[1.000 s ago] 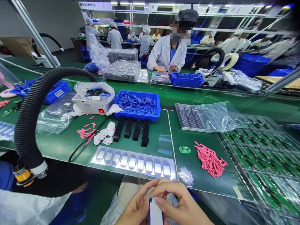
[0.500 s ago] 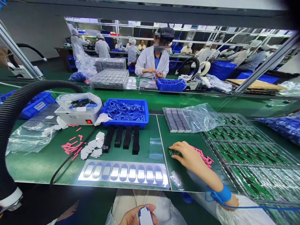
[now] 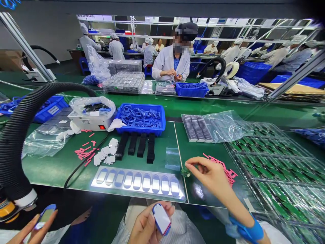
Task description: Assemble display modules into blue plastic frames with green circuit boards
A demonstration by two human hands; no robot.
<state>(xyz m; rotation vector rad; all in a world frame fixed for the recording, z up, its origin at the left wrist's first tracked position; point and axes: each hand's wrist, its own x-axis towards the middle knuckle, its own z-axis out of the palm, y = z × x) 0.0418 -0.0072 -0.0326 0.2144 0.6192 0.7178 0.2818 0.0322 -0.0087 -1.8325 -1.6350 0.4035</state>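
My left hand [image 3: 145,225] is closed around a small blue plastic case [image 3: 161,219] with a flat white rectangular piece on its face, held low over my lap. A thin pink edge shows at its lower side. My right hand [image 3: 207,172], with a blue wrist strap [image 3: 245,227] on its wrist, pinches a small green circuit board [image 3: 186,171] between thumb and fingertips, just above the bench. Pink strips [image 3: 228,171] lie behind that hand. To its left is a sheet of oval labels [image 3: 137,183] along the bench edge.
A co-worker's hand [image 3: 42,227] holds a blue oval piece at lower left, near a black hose [image 3: 11,149]. A blue bin [image 3: 142,128] of blue frames stands behind black straps [image 3: 150,149]. Clear trays [image 3: 276,169] of circuit boards lie on the right.
My right hand has lifted the circuit board and moved slightly left. My left hand has risen and tilted the blue case into fuller view. A co-worker's hand has appeared at lower left.
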